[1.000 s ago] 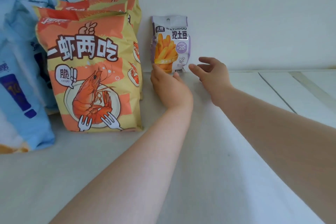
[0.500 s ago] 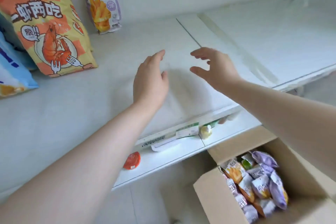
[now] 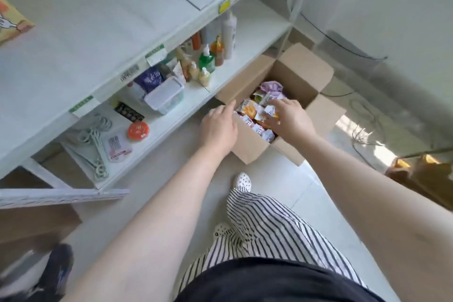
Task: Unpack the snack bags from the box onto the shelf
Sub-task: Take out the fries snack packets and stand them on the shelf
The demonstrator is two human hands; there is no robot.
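Observation:
An open cardboard box point(image 3: 250, 148) stands on the floor beside the shelf unit, filled with several small snack bags point(image 3: 252, 110) in orange, white and purple. My right hand point(image 3: 291, 120) is inside the box, fingers laid down on the bags; whether they grip one is unclear. My left hand point(image 3: 218, 127) hovers over the box's near left edge, fingers apart, holding nothing. The white top shelf point(image 3: 98, 19) fills the upper left, with a corner of a shrimp snack bag point(image 3: 12, 22) at its left edge.
The lower shelf holds bottles point(image 3: 208, 61), a clear plastic container point(image 3: 166, 95), an orange lid point(image 3: 138, 130) and hangers point(image 3: 95, 140). Cables point(image 3: 362, 117) lie on the floor right of the box. Another cardboard box point(image 3: 429, 179) sits at the right. My feet point(image 3: 242, 180) stand just before the box.
The view has swung down from the shelf top to the floor. Both hands dropped from above the shelf to the box, the right one going in among the bags.

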